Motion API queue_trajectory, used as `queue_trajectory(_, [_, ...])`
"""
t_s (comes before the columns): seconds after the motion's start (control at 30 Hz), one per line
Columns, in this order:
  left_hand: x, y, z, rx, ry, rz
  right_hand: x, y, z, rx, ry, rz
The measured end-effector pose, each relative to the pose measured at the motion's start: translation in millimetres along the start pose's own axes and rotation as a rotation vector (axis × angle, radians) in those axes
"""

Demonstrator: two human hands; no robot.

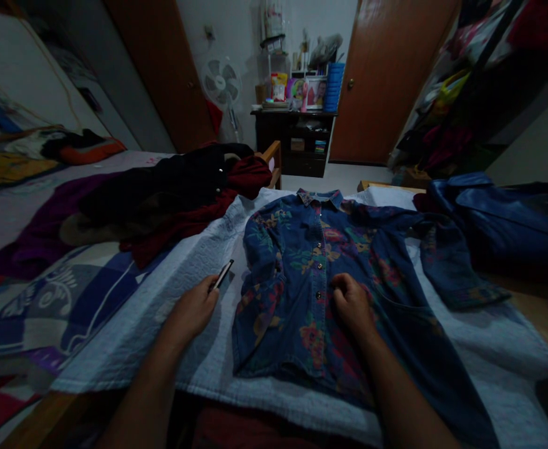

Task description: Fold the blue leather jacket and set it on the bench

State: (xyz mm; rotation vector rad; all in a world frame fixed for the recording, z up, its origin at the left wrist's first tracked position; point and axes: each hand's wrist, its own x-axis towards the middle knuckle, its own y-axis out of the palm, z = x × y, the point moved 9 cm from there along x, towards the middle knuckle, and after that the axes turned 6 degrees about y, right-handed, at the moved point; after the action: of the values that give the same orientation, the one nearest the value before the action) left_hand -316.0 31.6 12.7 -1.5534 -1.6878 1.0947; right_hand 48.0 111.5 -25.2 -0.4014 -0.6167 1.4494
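A dark blue denim shirt (297, 312) with a floral pattern lies spread face up, its collar at the far end and its buttons fastened down the middle. My left hand (195, 310), left of the shirt, is closed around a slim black-and-white pen-like object (224, 274) that points up and to the right. My right hand (352, 305) rests on the shirt front, just right of the button strip. Its fingers are curled in, and whatever they may hold is hidden. The right sleeve in view extends outward over the pale cloth.
Under the shirt is a pale quilted cloth (171, 349). Dark and red clothes (161, 199) are heaped to the left on a bed. Folded jeans (503, 215) lie at the right. Behind stand a fan (221, 81), a dark cabinet (290, 167) and a wooden door (386, 81).
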Motion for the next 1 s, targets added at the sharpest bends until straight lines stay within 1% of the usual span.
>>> queue_trajectory(0.23, [-0.8,1.8,1.3,0.145,-0.072,0.041,-0.1,-0.1,1.5,0.001,-0.011,0.002])
queue_trajectory(0.43, [-4.0,0.3,-4.6,0.267,-0.114,0.03,0.3,-0.3,0.9,0.003,-0.003,0.009])
queue_trajectory(0.53, [-4.1,-0.3,-5.1,0.274,-0.111,0.039,0.7,-0.4,0.5,0.01,-0.008,0.009])
queue_trajectory(0.7, [-3.8,-5.5,1.4,0.268,-0.142,0.036,0.4,-0.4,1.3,0.02,-0.014,0.01])
queue_trajectory(0.83, [-2.8,-9.0,3.3,0.242,-0.129,0.013,-0.2,-2.4,4.3,0.006,-0.015,0.009])
queue_trajectory(1.0, [-1.7,-11.4,4.4,0.265,-0.129,-0.007,-0.3,-3.5,6.1,0.009,-0.01,0.019])
